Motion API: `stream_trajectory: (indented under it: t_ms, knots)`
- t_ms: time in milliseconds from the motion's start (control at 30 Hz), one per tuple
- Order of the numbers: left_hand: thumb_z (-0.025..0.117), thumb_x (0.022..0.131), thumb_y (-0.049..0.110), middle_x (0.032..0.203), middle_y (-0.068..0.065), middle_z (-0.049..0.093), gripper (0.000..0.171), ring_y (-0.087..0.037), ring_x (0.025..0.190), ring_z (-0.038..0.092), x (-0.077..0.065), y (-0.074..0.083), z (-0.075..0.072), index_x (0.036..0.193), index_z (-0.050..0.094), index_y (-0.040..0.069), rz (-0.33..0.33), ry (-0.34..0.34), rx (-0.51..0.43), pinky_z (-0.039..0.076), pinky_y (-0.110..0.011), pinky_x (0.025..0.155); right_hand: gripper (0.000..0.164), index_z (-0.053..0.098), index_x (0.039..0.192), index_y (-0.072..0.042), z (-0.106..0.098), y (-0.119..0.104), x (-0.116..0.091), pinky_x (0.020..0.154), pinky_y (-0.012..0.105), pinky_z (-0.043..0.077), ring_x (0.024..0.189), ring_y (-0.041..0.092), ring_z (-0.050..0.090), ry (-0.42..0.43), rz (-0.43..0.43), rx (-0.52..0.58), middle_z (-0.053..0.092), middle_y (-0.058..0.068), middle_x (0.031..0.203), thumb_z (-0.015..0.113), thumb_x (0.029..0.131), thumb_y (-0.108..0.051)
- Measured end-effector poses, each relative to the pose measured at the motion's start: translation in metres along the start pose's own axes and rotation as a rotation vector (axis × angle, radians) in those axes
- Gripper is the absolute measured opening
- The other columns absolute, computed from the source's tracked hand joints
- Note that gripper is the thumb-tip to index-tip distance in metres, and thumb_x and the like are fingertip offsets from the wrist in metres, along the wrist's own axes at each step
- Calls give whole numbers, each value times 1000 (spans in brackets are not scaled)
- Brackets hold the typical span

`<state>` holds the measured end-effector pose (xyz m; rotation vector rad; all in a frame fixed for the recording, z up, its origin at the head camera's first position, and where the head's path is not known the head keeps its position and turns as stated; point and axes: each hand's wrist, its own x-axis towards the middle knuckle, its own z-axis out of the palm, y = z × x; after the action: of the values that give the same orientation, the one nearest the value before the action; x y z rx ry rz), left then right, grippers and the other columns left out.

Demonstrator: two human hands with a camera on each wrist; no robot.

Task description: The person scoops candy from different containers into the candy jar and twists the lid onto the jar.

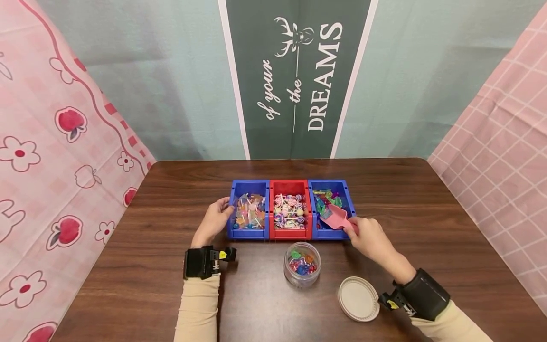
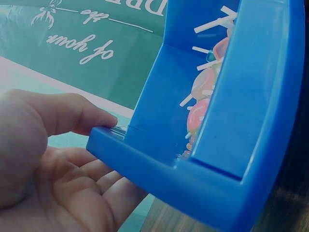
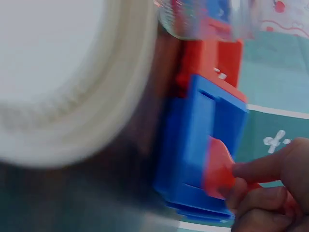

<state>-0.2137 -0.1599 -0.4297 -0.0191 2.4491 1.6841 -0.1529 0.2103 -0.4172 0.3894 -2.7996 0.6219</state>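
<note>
My left hand point(image 1: 212, 221) pinches the side edge of the left blue bin point(image 1: 249, 234), which holds pale candies on white sticks. In the left wrist view the thumb lies on the rim, with the other fingers outside below it. My right hand point(image 1: 372, 239) grips the handle of a pink scoop point(image 1: 335, 218). The scoop's blade dips into the right blue bin point(image 1: 328, 234), among green, blue and purple wrapped candies. In front of the bins stands a clear jar point(image 1: 301, 284), open at the top, with several colourful candies inside.
Between the blue bins, joined side by side, sits a red bin point(image 1: 291, 233) full of striped and swirled lollipops. A round pale lid point(image 1: 359, 299) lies right of the jar, near my right wrist. A printed cloth point(image 1: 196, 95) hangs behind the wooden table point(image 1: 141, 285).
</note>
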Motion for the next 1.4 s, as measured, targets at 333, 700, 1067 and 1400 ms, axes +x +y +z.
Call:
stream_trajectory:
  t_ms: [333, 700, 1067, 1400]
  knots:
    - [39, 98, 5, 133, -32, 48, 45, -37, 117, 50, 0, -1, 0, 138, 33, -14, 15, 1, -7, 41, -52, 103, 12, 65, 82, 12, 9, -6, -2, 51, 42, 46, 54, 26, 50, 17, 42, 38, 58, 14, 57, 64, 80, 1]
    - [40, 96, 2, 133, -35, 47, 45, -39, 118, 49, 0, 0, 0, 137, 32, -16, 46, 3, -10, 41, -54, 103, 17, 65, 90, 11, 12, -8, -1, 51, 30, 33, 55, 19, 40, -38, 223, 178, 40, 3, 56, 58, 88, -4]
    - [40, 97, 4, 136, -34, 45, 46, -38, 120, 47, 1, -3, 0, 138, 31, -15, 33, -6, -9, 39, -53, 104, 22, 65, 95, 13, 12, -14, -3, 51, 29, 32, 55, 17, 39, -19, 354, 293, 40, 2, 57, 54, 92, -6]
    - [40, 98, 6, 138, -32, 44, 47, -37, 121, 47, -1, -1, 0, 139, 31, -14, 14, -6, 11, 38, -53, 106, 18, 57, 71, 2, 20, -22, -3, 51, 48, 43, 54, 31, 50, 93, 192, 68, 46, 8, 53, 58, 88, -5]
